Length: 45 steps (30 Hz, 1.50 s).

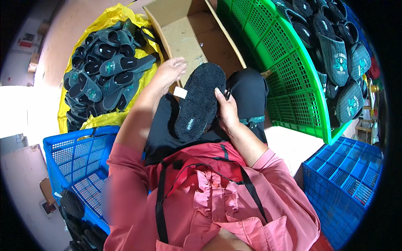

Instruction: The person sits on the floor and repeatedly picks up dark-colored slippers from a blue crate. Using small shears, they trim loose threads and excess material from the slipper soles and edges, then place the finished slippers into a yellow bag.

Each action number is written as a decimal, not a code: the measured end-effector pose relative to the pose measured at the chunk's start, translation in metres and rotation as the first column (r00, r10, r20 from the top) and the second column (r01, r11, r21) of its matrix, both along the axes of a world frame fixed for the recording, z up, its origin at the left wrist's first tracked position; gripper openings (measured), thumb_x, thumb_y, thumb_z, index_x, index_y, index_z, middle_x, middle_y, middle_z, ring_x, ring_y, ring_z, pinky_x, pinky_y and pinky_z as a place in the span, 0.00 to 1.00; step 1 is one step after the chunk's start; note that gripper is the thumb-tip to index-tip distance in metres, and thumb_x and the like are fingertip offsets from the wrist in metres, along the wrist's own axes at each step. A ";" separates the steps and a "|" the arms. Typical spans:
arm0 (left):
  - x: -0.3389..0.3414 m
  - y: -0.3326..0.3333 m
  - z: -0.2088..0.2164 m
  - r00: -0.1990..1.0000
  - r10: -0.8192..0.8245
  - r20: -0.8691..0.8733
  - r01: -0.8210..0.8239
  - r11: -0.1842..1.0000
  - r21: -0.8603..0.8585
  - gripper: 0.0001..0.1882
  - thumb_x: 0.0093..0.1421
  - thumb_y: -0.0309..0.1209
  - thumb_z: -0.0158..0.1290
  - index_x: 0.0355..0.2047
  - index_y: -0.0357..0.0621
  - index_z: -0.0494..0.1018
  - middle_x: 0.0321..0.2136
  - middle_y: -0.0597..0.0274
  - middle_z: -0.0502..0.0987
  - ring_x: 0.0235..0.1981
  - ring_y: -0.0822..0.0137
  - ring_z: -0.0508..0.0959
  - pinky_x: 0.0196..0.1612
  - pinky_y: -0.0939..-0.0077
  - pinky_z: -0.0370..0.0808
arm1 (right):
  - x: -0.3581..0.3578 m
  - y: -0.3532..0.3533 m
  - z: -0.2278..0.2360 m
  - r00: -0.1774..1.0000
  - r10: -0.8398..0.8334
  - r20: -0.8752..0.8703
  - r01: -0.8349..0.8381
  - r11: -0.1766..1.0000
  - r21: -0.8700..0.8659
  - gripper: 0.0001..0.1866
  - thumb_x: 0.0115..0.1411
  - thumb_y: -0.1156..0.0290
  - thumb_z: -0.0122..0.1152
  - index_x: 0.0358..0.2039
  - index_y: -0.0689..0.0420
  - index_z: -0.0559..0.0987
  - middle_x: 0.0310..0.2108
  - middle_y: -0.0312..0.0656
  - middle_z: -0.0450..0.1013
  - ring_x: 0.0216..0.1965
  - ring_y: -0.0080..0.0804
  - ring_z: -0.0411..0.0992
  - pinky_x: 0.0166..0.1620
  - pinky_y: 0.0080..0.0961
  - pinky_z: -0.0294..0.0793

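In my right hand [226, 109] is a black plush slipper sole [200, 100], gripped by its right edge with the thumb on top. It is held upright above my lap, fuzzy face toward me, with small pale print near its lower end. A white tag [180, 92] sticks out from its left edge. A thin dark thing [228, 93] shows beside my right thumb; its kind is unclear. My left hand [171, 72] is raised above the tag, apart from the sole, fingers loosely extended and holding nothing visible.
Ahead lies an open cardboard box [182, 37]. At left, a yellow sack [94, 27] holds many grey-green slippers [112, 67], above a blue crate [63, 147]. To the right, a tilted green basket [289, 69] borders more slippers [335, 58]; another blue crate [324, 184] stands below.
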State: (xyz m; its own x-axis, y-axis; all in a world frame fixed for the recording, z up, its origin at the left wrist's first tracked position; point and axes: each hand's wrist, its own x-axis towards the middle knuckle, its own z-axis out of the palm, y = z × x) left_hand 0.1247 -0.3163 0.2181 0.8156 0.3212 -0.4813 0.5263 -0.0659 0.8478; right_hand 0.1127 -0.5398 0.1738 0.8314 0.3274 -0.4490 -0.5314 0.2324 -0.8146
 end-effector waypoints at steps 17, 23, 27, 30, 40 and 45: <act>-0.102 -0.052 -0.002 0.965 0.046 0.257 -0.097 0.977 0.189 0.25 0.58 0.22 0.59 0.56 0.40 0.67 0.49 0.60 0.73 0.51 0.70 0.74 0.54 0.77 0.71 | 0.001 -0.002 -0.010 0.999 0.028 -0.035 -0.018 0.965 0.261 0.15 0.67 0.68 0.56 0.51 0.59 0.74 0.47 0.38 0.76 0.46 0.26 0.73 0.52 0.26 0.72; -0.112 -0.060 -0.025 0.927 0.136 0.349 -0.160 0.986 0.042 0.33 0.55 0.23 0.63 0.61 0.39 0.64 0.43 0.58 0.76 0.44 0.70 0.76 0.49 0.75 0.74 | -0.002 -0.002 -0.010 0.994 0.056 0.093 -0.079 0.960 0.267 0.20 0.65 0.68 0.61 0.54 0.61 0.72 0.48 0.39 0.75 0.48 0.27 0.72 0.55 0.27 0.70; -0.112 -0.053 -0.031 0.936 0.191 0.296 -0.207 0.978 0.024 0.21 0.62 0.27 0.58 0.55 0.38 0.71 0.39 0.60 0.79 0.38 0.72 0.77 0.45 0.78 0.74 | -0.005 -0.001 -0.010 0.988 0.008 0.154 -0.047 0.967 0.252 0.22 0.63 0.70 0.64 0.54 0.62 0.71 0.48 0.39 0.74 0.48 0.26 0.72 0.56 0.26 0.70; -0.111 -0.049 -0.029 0.940 0.190 0.282 -0.225 0.970 0.095 0.17 0.66 0.31 0.54 0.53 0.37 0.73 0.41 0.58 0.80 0.40 0.71 0.78 0.47 0.77 0.75 | -0.006 -0.003 -0.009 0.975 0.020 0.221 -0.071 0.971 0.226 0.23 0.62 0.70 0.65 0.56 0.61 0.70 0.48 0.39 0.74 0.48 0.26 0.71 0.56 0.26 0.70; -0.074 -0.039 0.050 0.893 -0.026 0.450 -0.059 0.983 0.172 0.25 0.60 0.27 0.59 0.58 0.38 0.70 0.55 0.55 0.73 0.56 0.64 0.73 0.59 0.73 0.69 | -0.015 -0.006 0.001 0.936 0.163 0.311 -0.243 0.940 0.240 0.30 0.60 0.73 0.66 0.61 0.65 0.66 0.52 0.41 0.72 0.52 0.27 0.70 0.59 0.27 0.67; -0.046 -0.033 0.079 0.856 -0.382 0.349 0.149 0.828 0.541 0.18 0.52 0.30 0.64 0.45 0.41 0.78 0.46 0.60 0.79 0.46 0.68 0.78 0.51 0.76 0.72 | -0.016 -0.007 0.003 0.911 0.241 0.335 -0.330 0.913 0.241 0.30 0.60 0.74 0.66 0.61 0.65 0.66 0.54 0.40 0.71 0.54 0.27 0.69 0.60 0.27 0.67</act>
